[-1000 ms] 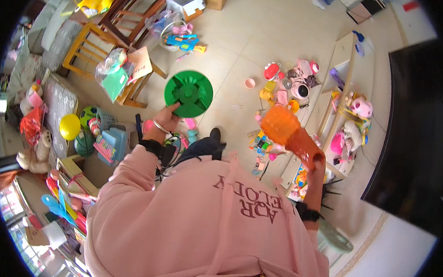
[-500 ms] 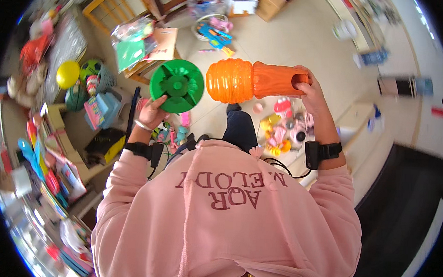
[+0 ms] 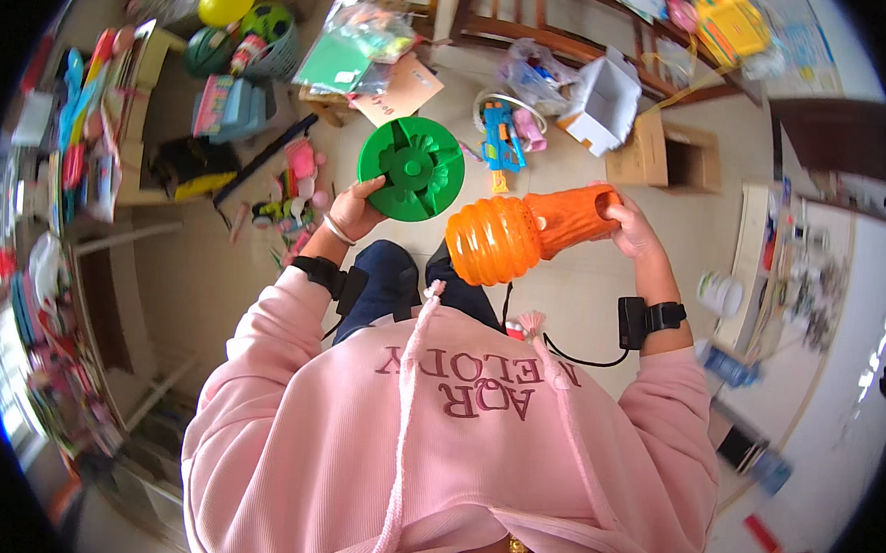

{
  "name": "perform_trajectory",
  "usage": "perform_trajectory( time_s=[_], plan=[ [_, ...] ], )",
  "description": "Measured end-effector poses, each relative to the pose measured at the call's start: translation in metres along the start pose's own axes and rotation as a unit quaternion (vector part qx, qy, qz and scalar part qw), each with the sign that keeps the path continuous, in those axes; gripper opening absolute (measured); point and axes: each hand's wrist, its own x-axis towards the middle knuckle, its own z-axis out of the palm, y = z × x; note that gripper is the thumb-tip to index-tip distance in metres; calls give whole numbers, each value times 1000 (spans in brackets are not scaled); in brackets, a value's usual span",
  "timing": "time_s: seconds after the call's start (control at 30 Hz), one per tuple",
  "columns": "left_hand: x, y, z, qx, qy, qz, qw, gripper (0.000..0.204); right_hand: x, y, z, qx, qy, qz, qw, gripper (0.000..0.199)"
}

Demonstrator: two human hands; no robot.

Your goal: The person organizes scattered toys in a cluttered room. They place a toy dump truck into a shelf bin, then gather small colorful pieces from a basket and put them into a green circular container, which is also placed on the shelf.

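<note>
My left hand grips the edge of a round green plastic disc with a hub and several raised compartments. The disc's open side faces up. In my right hand is an orange plastic toy, a ribbed beehive joined to a bark-textured tree trunk. My fingers hold the trunk's far-right end, by its round hole. The beehive end points left and slightly toward me. It stays apart from the disc.
A blue toy gun, a white box and a cardboard box lie on the floor ahead. Left of them, a stool bears bagged papers. Pink toys lie left of my legs; a white bucket stands right.
My view has swung to the right across the room. The orange toy has tilted, its beehive end now nearer me. Both hands keep their holds.
</note>
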Motion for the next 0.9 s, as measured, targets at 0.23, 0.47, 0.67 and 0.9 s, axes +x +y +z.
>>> perform_trajectory(
  time_s=[0.23, 0.47, 0.67, 0.9],
  plan=[
    [1, -23, -20, -134, 61, 129, 981, 39, 89, -13, -24, 5, -49, 50, 998, 48],
    [-31, -46, 23, 428, 489, 385, 655, 25, 163, -26, -57, -32, -117, 56, 991, 52],
    [-56, -108, 148, 690, 498, 485, 198, 34, 196, -57, -129, -98, -236, 109, 961, 54],
    [-59, -225, 178, 590, 584, 433, 352, 37, 230, -64, -146, -159, -317, 188, 916, 52]
  ],
)
